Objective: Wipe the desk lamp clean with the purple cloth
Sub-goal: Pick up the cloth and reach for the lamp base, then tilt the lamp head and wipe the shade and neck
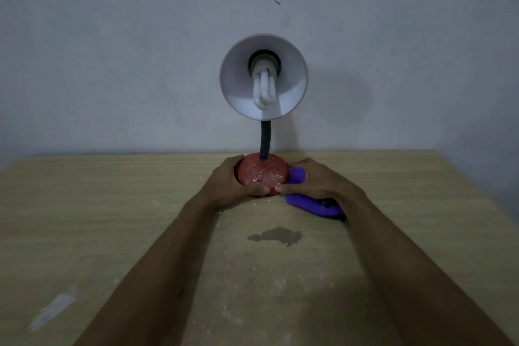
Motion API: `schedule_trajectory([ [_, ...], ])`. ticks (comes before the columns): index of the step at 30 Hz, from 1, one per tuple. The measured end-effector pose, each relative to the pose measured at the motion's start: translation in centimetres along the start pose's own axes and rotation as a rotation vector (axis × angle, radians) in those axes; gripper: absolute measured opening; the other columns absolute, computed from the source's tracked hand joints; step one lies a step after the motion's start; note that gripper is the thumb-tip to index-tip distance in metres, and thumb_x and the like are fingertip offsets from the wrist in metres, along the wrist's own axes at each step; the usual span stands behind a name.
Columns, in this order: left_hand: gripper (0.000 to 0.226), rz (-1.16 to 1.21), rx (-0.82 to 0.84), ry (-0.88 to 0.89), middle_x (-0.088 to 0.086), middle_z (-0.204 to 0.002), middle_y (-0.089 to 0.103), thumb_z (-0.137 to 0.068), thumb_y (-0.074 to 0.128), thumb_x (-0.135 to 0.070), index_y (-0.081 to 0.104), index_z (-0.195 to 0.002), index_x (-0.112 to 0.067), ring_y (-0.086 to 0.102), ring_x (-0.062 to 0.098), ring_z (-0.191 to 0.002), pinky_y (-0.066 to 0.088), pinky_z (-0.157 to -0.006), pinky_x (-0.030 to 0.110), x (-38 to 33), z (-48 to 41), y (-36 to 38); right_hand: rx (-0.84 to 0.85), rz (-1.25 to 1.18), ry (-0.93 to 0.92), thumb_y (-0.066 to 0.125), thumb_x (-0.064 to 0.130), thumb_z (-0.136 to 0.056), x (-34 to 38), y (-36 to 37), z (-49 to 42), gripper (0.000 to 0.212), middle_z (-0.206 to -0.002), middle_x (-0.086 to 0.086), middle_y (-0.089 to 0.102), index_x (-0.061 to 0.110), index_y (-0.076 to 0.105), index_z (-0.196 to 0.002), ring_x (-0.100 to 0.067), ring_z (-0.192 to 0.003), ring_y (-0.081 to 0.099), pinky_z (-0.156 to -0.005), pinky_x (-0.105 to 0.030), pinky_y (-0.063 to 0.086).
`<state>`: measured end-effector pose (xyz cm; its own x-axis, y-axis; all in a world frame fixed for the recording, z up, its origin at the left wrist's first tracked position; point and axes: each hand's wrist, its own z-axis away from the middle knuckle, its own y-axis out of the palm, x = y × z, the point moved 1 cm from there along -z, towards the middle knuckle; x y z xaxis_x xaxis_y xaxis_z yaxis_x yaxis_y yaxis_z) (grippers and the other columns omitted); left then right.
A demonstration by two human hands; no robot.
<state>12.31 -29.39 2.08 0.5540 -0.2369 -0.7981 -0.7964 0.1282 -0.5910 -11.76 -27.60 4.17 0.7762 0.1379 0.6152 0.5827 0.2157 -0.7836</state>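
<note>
Left hand (226,184) cupping lamp (261,175), right hand (323,181) gripping cloth (309,204)

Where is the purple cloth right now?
In the head view, the purple cloth is gripped in the right hand at the right side of the red lamp base, its tail lying on the wooden table just right of centre.
</note>
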Motion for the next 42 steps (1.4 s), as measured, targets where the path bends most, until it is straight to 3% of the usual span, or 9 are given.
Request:
schedule_trajectory([
  [4,0.076,0.006,0.014,0.018,-0.031,-0.106,0.052,-0.062,0.100,-0.040,0.050,-0.119,-0.040,0.055,-0.011,-0.092,0.041,-0.070,0.005,-0.8,1.6,-0.1,-0.055,0.047,0.005,0.082,0.061,-0.077,0.5,0.6,1.7,0.064,-0.122,0.015,0.060,0.037,0.066,-0.135,-0.010,-0.111,0.056,-0.095,-0.030,0.044],
  [7,0.077,-0.009,0.009,0.041,-0.030,-0.108,0.051,-0.062,0.100,-0.043,0.050,-0.120,-0.038,0.056,-0.009,-0.094,0.043,-0.071,0.008,-1.3,3.7,-0.1,-0.068,0.036,0.015,0.082,0.067,-0.072,0.6,1.2,3.2,0.066,-0.127,0.013,0.068,0.039,0.068,-0.130,-0.014,-0.116,0.062,-0.101,-0.036,0.049],
  [12,0.078,-0.036,0.000,0.077,-0.027,-0.110,0.055,-0.059,0.099,-0.050,0.052,-0.120,-0.041,0.059,-0.007,-0.097,0.047,-0.073,0.010,-1.5,7.6,0.1,-0.104,0.041,0.025,0.082,0.064,-0.074,1.2,2.5,7.2,0.068,-0.136,0.008,0.058,0.041,0.063,-0.136,-0.017,-0.122,0.056,-0.102,-0.035,0.046],
  [20,0.104,-0.043,0.028,0.037,-0.015,-0.126,0.055,-0.056,0.097,-0.060,0.050,-0.143,-0.030,0.059,0.002,-0.106,0.044,-0.076,0.010,-1.0,11.9,0.5,-0.124,0.055,0.039,0.075,0.075,-0.072,1.8,4.7,11.9,0.076,-0.144,0.006,0.058,0.042,0.060,-0.139,-0.019,-0.123,0.058,-0.098,-0.034,0.045],
  [26,0.137,0.031,0.013,0.008,-0.001,-0.168,0.031,-0.056,0.091,-0.071,0.019,-0.165,-0.027,0.043,0.020,-0.144,0.042,-0.112,0.034,-0.7,12.7,1.0,-0.229,0.113,0.111,0.068,0.083,-0.071,2.5,6.0,12.8,0.094,-0.152,0.006,0.052,0.038,0.048,-0.151,-0.022,-0.134,0.054,-0.106,-0.041,0.046],
  [30,0.115,0.233,-0.484,0.170,0.000,-0.166,0.030,-0.073,0.073,-0.067,0.022,-0.163,-0.019,0.032,0.013,-0.152,0.032,-0.125,0.042,-4.4,15.0,1.9,-0.363,0.172,0.127,0.064,0.089,-0.068,3.0,7.4,13.3,0.092,-0.138,0.008,0.062,0.041,0.051,-0.146,-0.021,-0.122,0.062,-0.094,-0.036,0.049],
  [33,0.124,0.215,-0.824,0.348,0.006,-0.168,0.021,-0.077,0.077,-0.069,0.014,-0.163,-0.008,0.021,0.013,-0.157,0.024,-0.127,0.035,-10.0,16.5,1.1,-0.405,0.190,0.150,0.057,0.095,-0.065,3.7,8.0,13.2,0.089,-0.124,0.009,0.066,0.044,0.055,-0.139,-0.020,-0.110,0.065,-0.086,-0.034,0.049],
  [37,0.139,0.134,-0.970,0.435,0.015,-0.170,0.015,-0.068,0.081,-0.075,0.012,-0.163,-0.001,0.019,0.024,-0.159,0.030,-0.125,0.051,-16.8,16.2,0.0,-0.427,0.209,0.186,0.056,0.095,-0.065,4.6,8.4,13.3,0.094,-0.120,0.006,0.068,0.037,0.056,-0.140,-0.018,-0.103,0.065,-0.085,-0.032,0.051],
  [42,0.131,0.153,-0.977,0.354,0.009,-0.168,0.025,-0.072,0.085,-0.068,0.013,-0.166,-0.011,0.031,0.022,-0.151,0.037,-0.118,0.058,-18.5,14.4,-1.2,-0.347,0.127,0.217,0.064,0.090,-0.066,5.2,8.1,13.8,0.096,-0.135,0.003,0.063,0.036,0.050,-0.145,-0.021,-0.115,0.064,-0.096,-0.039,0.053],
])
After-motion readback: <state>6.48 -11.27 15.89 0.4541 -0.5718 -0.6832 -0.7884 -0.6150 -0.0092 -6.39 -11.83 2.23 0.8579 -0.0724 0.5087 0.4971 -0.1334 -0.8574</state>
